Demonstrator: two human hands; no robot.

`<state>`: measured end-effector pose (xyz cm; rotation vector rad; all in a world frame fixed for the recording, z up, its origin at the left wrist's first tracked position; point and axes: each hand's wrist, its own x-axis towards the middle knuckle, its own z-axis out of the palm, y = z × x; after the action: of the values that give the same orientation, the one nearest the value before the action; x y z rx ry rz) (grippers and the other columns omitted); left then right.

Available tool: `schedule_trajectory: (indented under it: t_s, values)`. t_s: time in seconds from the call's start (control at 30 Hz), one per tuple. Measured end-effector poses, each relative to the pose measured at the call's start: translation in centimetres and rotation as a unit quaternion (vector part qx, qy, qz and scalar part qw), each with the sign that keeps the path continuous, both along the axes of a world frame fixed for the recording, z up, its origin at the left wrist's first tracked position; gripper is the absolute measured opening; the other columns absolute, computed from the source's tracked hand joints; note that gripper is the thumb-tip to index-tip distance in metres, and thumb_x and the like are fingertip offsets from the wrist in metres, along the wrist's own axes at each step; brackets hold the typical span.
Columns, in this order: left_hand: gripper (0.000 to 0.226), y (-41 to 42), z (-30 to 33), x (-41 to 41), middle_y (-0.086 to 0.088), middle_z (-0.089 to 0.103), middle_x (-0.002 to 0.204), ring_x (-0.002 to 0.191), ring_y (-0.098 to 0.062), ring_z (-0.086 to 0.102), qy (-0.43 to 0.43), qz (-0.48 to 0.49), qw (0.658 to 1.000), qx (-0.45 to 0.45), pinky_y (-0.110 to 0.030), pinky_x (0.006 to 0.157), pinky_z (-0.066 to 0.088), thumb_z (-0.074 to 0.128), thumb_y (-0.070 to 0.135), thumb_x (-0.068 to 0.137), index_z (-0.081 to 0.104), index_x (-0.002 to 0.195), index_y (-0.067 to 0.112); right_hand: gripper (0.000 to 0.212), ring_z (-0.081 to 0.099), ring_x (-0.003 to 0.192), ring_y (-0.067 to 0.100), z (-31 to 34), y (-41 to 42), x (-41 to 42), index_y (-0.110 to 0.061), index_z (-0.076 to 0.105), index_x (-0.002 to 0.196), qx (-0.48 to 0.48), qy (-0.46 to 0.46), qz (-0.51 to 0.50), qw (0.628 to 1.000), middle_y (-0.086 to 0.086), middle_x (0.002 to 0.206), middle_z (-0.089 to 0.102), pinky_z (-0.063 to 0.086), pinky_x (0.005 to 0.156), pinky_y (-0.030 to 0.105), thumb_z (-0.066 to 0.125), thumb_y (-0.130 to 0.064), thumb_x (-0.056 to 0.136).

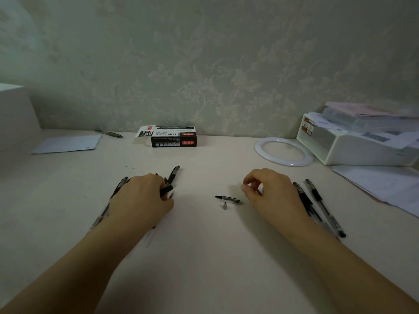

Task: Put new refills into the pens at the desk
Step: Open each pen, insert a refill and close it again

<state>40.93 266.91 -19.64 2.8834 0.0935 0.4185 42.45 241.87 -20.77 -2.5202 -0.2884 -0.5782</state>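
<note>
On the near left of the desk, the left hand is curled around a bunch of black pens, gripping them against the surface. Over to the right, the right hand hovers with fingers loosely bent, thumb and forefinger close together, holding nothing as far as I can see. Between the hands lie a pen cap and a small grey tip. Two more pens sit just right of the right wrist. Refill box is far back by the wall.
</note>
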Motion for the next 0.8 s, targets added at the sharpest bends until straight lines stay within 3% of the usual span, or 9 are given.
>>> schedule_trajectory:
  t_s: [0.27,0.43,0.5,0.6,0.67,0.73,0.8]
  values:
    - [0.021,0.1,0.2,0.0,0.005,0.051,0.065,0.058,-0.008,0.046,0.021,0.001,1.0,0.008,-0.023,0.046,0.029,0.06,0.034,0.085,0.051,0.072,0.02,0.007,0.058,0.081,0.013,0.3,0.2,-0.3,-0.02,0.07,0.091,0.002,0.013,0.0,1.0,-0.006,0.084,0.064,0.049,0.074,0.033,0.064,-0.024,0.09]
    - [0.028,-0.5,-0.1,0.0,0.003,0.045,0.064,0.058,-0.011,0.043,0.032,-0.008,0.999,0.029,-0.028,0.065,0.045,0.055,0.032,0.086,0.041,0.065,0.02,0.006,0.058,0.078,0.011,0.2,0.3,-0.3,-0.02,0.07,0.09,0.003,0.012,0.003,1.0,-0.007,0.083,0.064,0.05,0.075,0.035,0.065,-0.023,0.09]
    - [0.027,-0.8,0.1,-0.1,0.003,0.047,0.063,0.057,-0.011,0.043,0.022,-0.004,1.0,0.012,-0.027,0.06,0.042,0.055,0.032,0.086,0.044,0.066,0.018,0.005,0.057,0.073,0.006,0.2,0.3,-0.2,-0.02,0.071,0.088,0.017,0.004,0.009,1.0,-0.008,0.081,0.064,0.05,0.073,0.028,0.066,-0.021,0.089]
    - [0.023,-1.6,0.7,-0.4,0.004,0.051,0.058,0.051,-0.006,0.045,-0.048,-0.032,0.996,-0.071,-0.022,0.046,0.029,0.058,0.033,0.085,0.052,0.068,0.019,0.006,0.056,0.059,0.0,0.6,0.7,-0.3,-0.021,0.073,0.082,0.129,0.02,0.029,0.991,-0.01,0.072,0.067,0.043,0.061,0.009,0.069,-0.022,0.087]
    - [0.022,-2.4,1.0,-0.5,0.006,0.052,0.053,0.047,-0.005,0.046,-0.085,-0.078,0.976,-0.185,-0.015,0.044,0.031,0.062,0.034,0.083,0.056,0.067,0.02,0.008,0.058,0.056,0.0,0.9,1.4,-0.6,-0.02,0.074,0.082,0.246,0.091,0.069,0.962,-0.007,0.07,0.072,0.045,0.058,0.01,0.071,-0.026,0.087]
    - [0.019,-3.4,0.9,-0.8,0.005,0.054,0.052,0.045,-0.003,0.044,-0.083,-0.131,0.939,-0.307,-0.011,0.046,0.035,0.066,0.031,0.083,0.062,0.067,0.021,0.014,0.065,0.062,0.007,1.1,2.2,-1.2,-0.015,0.075,0.089,0.342,0.2,0.137,0.908,-0.001,0.077,0.076,0.052,0.061,0.015,0.07,-0.028,0.088]
    - [0.014,-4.3,0.4,-1.0,-0.003,0.061,0.061,0.049,-0.003,0.049,-0.066,-0.163,0.914,-0.365,-0.013,0.049,0.04,0.068,0.028,0.084,0.067,0.071,0.023,0.019,0.069,0.07,0.011,1.1,2.7,-1.7,-0.013,0.076,0.095,0.363,0.278,0.196,0.868,0.003,0.087,0.077,0.056,0.067,0.019,0.07,-0.03,0.088]
